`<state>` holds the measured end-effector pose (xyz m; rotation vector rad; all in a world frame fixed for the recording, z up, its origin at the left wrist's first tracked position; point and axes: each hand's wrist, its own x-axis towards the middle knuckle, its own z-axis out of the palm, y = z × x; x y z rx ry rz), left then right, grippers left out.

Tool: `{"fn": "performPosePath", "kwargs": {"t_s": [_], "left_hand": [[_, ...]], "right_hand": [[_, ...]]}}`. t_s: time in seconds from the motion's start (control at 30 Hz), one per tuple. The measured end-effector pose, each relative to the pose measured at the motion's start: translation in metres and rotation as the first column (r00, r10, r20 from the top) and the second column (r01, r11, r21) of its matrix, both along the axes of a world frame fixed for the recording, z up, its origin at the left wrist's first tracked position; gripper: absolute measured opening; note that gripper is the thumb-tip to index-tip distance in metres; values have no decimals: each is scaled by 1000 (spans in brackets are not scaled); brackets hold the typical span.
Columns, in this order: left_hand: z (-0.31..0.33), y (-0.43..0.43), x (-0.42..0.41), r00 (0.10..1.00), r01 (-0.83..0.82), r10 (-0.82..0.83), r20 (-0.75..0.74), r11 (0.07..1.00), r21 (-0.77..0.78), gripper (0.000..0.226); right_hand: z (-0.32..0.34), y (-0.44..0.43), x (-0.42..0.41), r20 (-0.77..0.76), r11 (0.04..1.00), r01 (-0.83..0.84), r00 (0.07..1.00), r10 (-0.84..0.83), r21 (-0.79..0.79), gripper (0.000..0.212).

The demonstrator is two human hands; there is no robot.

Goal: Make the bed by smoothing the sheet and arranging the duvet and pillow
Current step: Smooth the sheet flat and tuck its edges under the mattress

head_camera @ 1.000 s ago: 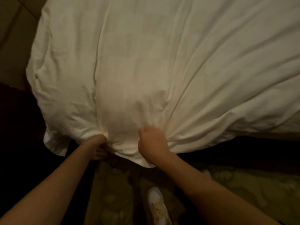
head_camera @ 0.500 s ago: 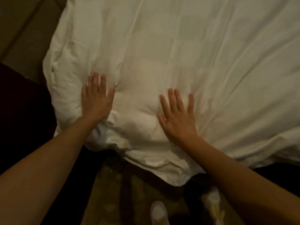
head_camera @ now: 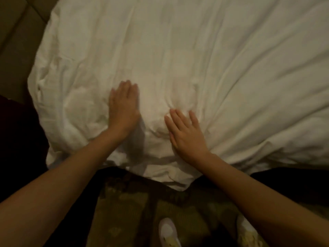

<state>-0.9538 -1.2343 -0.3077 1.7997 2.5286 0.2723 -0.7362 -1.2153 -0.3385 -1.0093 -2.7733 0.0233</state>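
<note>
A white duvet covers the bed and fills most of the head view, creased and bunched near its front corner, which hangs over the bed's edge. My left hand lies flat on the duvet with its fingers straight and close together. To its right, my right hand presses flat on the duvet with fingers spread, just below a raised fold. Neither hand holds any cloth. No pillow shows in this view, and the sheet is hidden under the duvet.
Patterned green carpet lies below the bed's edge, with my two light shoes on it. A dark area borders the bed on the left. Beige padded panels rise at the upper left.
A second ago both hands gripped the duvet's front edge; they let go and moved up to lie flat on top. Since half a second ago the left hand has slid right, closer to the right hand.
</note>
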Motion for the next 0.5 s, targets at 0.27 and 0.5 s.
{"fn": "performPosePath", "kwargs": {"t_s": [0.27, 0.5], "left_hand": [[19, 46, 227, 834, 501, -515, 196, 857, 121, 63], [28, 72, 384, 763, 622, -632, 136, 775, 111, 70]], "right_hand": [[34, 41, 145, -375, 991, 106, 925, -68, 82, 34], [39, 72, 311, -176, 975, 220, 960, -219, -13, 49]]}}
